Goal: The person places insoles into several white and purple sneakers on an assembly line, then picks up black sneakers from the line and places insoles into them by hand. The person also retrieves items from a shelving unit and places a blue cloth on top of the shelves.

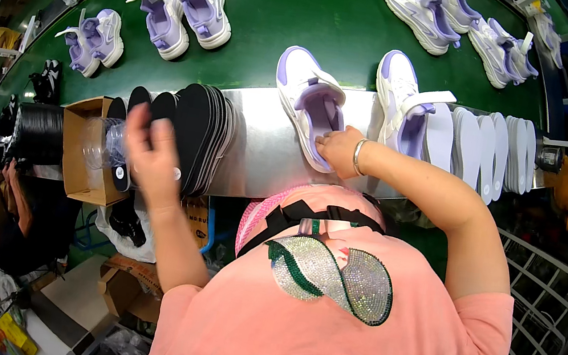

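Observation:
My right hand (343,150), with a bangle at the wrist, grips the heel collar of a white and lilac sneaker (303,96), its fingertips inside the opening. That shoe stands on the metal ledge, toe pointing away. Its strap lies across the top. Just to the right is a matching sneaker (400,96), strap sticking out sideways. My left hand (153,154) is raised and slightly blurred, fingers apart, holding nothing that I can see. It is in front of black insoles (199,132) and beside a cardboard box (77,146) with clear plastic pieces (104,140) in it.
White insoles (469,143) stand in stacks along the ledge (251,150) at right. Beyond it, the green belt (288,2) carries several more lilac sneakers (206,11). At lower right is a white wire rack (544,304). Another person's arm (19,193) shows at far left.

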A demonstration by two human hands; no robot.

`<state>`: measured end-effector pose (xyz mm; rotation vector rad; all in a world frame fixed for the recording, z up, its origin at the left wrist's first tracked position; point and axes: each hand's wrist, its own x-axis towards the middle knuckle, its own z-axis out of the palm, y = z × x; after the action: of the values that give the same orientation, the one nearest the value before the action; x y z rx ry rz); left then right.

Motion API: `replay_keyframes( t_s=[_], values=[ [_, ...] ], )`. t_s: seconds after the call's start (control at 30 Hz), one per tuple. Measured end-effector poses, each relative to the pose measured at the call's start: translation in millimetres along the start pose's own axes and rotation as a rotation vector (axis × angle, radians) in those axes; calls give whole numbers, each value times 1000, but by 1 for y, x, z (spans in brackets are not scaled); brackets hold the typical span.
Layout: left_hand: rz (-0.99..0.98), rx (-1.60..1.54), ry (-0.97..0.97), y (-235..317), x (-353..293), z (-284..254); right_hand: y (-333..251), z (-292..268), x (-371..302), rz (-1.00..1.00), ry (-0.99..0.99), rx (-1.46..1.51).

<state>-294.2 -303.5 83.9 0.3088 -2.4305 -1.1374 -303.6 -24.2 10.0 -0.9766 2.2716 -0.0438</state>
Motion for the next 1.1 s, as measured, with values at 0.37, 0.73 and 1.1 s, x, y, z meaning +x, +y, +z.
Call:
replay_keyframes(
  t_s=[0.37,0.73,1.1],
  values=[
    [178,-138,-592,9,-64,167,-18,-15,-13,99,-115,62],
    [175,-67,-224,5,-47,143,53,37,-157,648,1077,590],
    [539,-257,-813,134,-87,263,110,113,-234,1324,575,439]
  ],
)
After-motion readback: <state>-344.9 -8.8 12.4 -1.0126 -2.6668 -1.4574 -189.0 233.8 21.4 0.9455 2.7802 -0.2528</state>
